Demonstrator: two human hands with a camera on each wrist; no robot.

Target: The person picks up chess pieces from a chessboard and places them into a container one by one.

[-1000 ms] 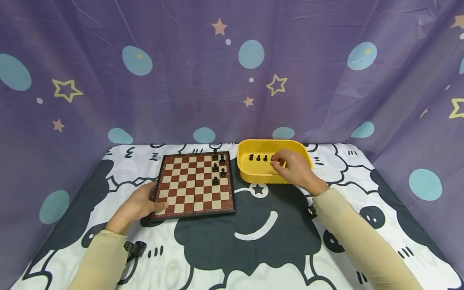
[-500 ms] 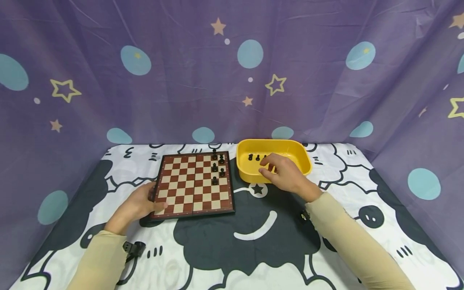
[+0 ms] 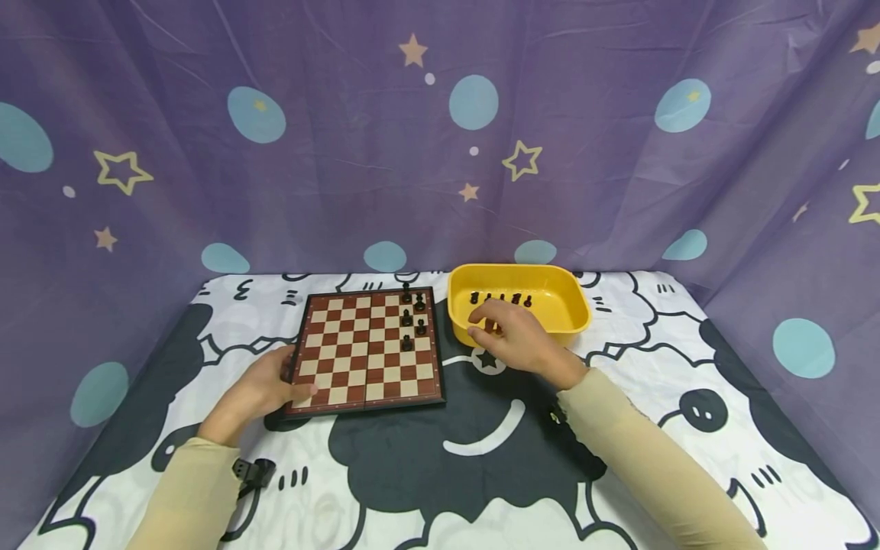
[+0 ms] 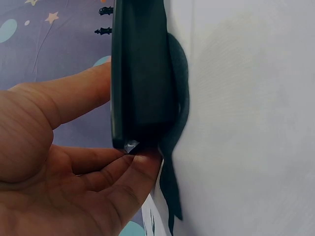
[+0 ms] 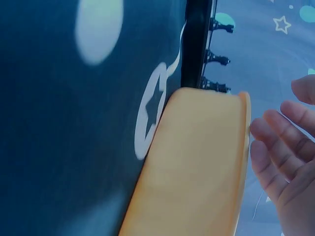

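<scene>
My left hand [image 3: 264, 386] grips the near left corner of a chessboard [image 3: 344, 355], thumb on top and fingers at its underside. In the left wrist view the board's dark side [image 4: 147, 69] stands between thumb and fingers. Several black chess pieces [image 3: 407, 318] stand on the board's right side. My right hand [image 3: 512, 336] hangs over the near left part of a yellow plastic box [image 3: 571, 321], fingers curved. In the right wrist view its fingers [image 5: 290, 142] are beside the box rim; whether the fingertips hold a piece I cannot tell.
Inside the box, a row of several dark chess pieces [image 3: 516, 299] stands behind my right hand. A cartoon-printed cloth [image 3: 481, 489] covers the table. Purple curtains [image 3: 385, 191] enclose the back and sides.
My right hand has moved left across the box, toward the chessboard, uncovering pieces at the right end of the row. My left hand keeps its place on the board.
</scene>
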